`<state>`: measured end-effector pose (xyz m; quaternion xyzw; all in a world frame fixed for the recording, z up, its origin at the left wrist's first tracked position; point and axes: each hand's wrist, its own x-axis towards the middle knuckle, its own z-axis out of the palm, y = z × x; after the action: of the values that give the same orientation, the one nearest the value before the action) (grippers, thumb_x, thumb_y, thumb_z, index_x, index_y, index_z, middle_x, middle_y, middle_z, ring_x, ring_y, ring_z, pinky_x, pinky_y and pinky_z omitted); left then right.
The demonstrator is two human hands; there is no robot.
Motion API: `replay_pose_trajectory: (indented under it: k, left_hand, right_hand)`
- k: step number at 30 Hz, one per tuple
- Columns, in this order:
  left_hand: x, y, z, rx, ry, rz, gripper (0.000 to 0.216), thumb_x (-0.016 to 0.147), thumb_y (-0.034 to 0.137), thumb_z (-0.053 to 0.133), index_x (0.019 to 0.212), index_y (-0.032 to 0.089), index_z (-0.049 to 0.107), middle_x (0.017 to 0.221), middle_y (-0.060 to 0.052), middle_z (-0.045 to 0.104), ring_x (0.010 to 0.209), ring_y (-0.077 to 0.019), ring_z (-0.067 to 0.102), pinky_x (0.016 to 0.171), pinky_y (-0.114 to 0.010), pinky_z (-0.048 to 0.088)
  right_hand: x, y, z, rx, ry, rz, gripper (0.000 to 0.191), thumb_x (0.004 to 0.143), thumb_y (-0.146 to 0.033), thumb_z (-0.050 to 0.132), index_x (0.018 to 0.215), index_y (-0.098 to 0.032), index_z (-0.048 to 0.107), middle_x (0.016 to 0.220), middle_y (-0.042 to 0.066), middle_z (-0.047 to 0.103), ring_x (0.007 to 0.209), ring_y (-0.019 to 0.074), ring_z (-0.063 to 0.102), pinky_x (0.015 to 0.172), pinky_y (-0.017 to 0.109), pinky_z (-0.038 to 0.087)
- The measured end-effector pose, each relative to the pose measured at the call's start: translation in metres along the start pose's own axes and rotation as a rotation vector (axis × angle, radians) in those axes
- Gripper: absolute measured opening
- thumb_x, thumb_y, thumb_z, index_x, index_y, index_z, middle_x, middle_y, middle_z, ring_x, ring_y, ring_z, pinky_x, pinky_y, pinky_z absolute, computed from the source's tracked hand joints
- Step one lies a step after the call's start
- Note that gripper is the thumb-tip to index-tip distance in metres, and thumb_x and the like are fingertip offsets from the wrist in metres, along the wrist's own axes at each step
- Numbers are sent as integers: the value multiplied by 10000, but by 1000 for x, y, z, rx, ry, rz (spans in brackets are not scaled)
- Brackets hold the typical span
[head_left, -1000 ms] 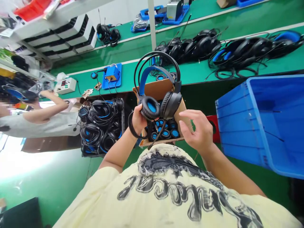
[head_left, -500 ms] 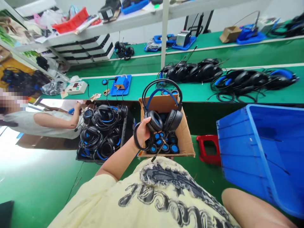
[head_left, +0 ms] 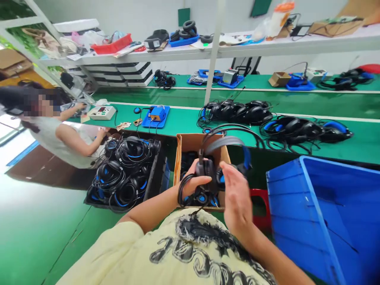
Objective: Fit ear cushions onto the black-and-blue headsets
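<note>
A black headset with blue inner padding [head_left: 204,169] is held up over a cardboard box [head_left: 179,154]. My left hand [head_left: 192,184] is closed around its left ear cup, and the coiled cable hangs in a loop at my left wrist. Fingers stretched, my right hand [head_left: 237,196] stands at the other ear cup, partly covering it; whether it touches the cup I cannot tell. The headband tilts away to the right, slightly blurred. Below, in the box, lie several black ear cups with blue faces [head_left: 202,198], partly hidden by my hands.
To the left, a black crate [head_left: 151,174] is heaped with headsets. A blue bin [head_left: 297,209] and a red stool [head_left: 261,208] stand right. More headsets [head_left: 240,111] lie along the green bench [head_left: 184,118]. A co-worker [head_left: 74,138] sits at the far left.
The headset has turned and its headband now leans right. My right hand has come up beside it from the lower right. The view has tilted up, and the co-worker shows more fully.
</note>
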<state>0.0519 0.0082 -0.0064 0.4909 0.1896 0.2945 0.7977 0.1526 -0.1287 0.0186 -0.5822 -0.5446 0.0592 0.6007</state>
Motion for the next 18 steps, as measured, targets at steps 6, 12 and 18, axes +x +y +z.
replay_pose_trajectory:
  k: [6, 12, 18]
  left_hand:
    - [-9, 6, 1, 145, -162, 32, 758, 613, 333, 933, 1276, 254, 574, 1171, -50, 645, 1097, -256, 603, 974, -382, 459]
    - [-17, 6, -11, 190, -185, 28, 779, 663, 389, 904, 1342, 271, 541, 1214, -51, 615, 1116, -247, 575, 952, -360, 458]
    - [-18, 7, -13, 201, -281, 20, 954, 559, 522, 947, 1366, 237, 525, 1247, -88, 643, 1183, -325, 596, 1025, -438, 472]
  right_hand:
    - [-2, 38, 19, -23, -101, 260, 572, 1054, -488, 363, 1578, -258, 350, 1589, 148, 446, 1482, 320, 430, 1202, 634, 360]
    - [-15, 50, 23, 21, -143, 136, 578, 1055, -447, 345, 1605, -276, 295, 1586, 133, 436, 1465, 310, 443, 1192, 608, 380]
    - [-25, 48, 39, -69, -37, -52, 526, 1044, -410, 316, 1543, -248, 347, 1420, 149, 510, 1340, 308, 510, 1122, 578, 442]
